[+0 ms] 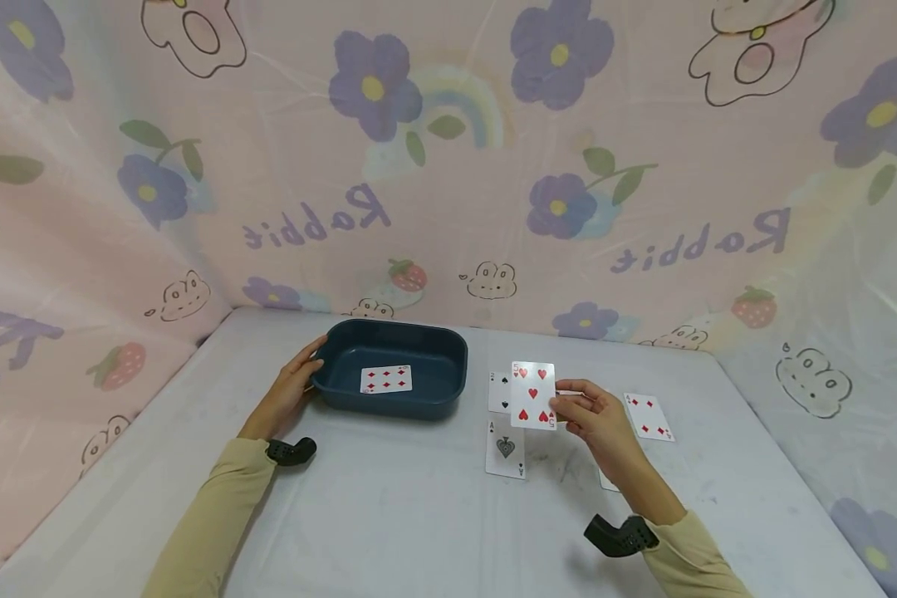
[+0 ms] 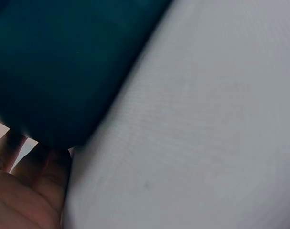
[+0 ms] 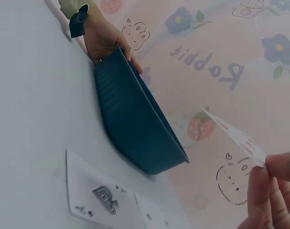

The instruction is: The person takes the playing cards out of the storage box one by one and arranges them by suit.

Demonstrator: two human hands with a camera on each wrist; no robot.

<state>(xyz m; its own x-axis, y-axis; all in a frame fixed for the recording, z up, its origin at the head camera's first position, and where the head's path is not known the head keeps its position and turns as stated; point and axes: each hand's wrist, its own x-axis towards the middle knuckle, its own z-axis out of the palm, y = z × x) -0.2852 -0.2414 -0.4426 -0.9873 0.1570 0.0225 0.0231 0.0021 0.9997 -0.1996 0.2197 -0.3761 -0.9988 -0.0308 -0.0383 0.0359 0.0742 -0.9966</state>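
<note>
My left hand grips the left end of a dark blue rectangular tub, its thumb over the rim and its fingers outside. Inside the tub lies a six of diamonds playing card, face up. To the tub's right, my right hand pinches a five of hearts playing card by its right edge. In the right wrist view that card is raised off the table, seen nearly edge-on. Below it, a two of spades is partly covered from view, and an ace of spades lies nearer.
A four of diamonds lies right of my right hand. Another card is mostly hidden under my right wrist. The white tabletop meets patterned cloth walls at the back and sides.
</note>
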